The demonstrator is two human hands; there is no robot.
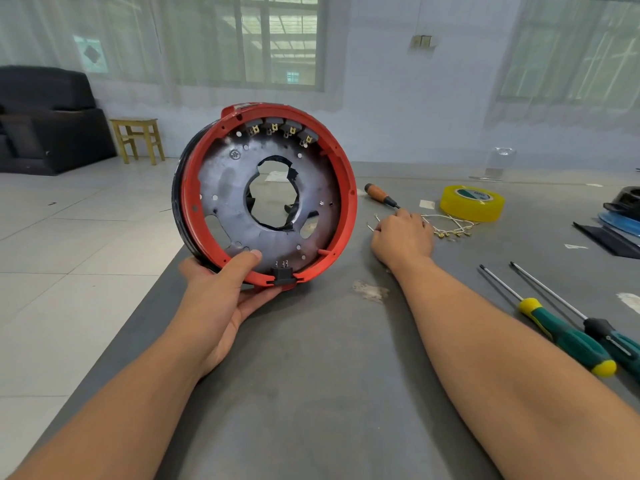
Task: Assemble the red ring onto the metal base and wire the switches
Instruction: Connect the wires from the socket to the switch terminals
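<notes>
My left hand (221, 292) grips the bottom edge of the red ring (348, 188), holding it tilted upright above the table's left side. The ring sits around a dark metal base (235, 188) with a ragged central hole. Several switches (277, 128) with brass terminals line the ring's top inside, and a black connector (284, 273) sits at its bottom. My right hand (403, 237) rests on the table over a bundle of pale wires (450, 228) with brass ends, fingers curled down onto them; whether it pinches a wire is hidden.
On the grey table (329, 358) lie a wooden-handled screwdriver (381, 195), a yellow tape roll (472, 202), two green-handled screwdrivers (568, 337) at right, and black and blue parts (620, 216) at the far right. The table's left edge drops to a tiled floor.
</notes>
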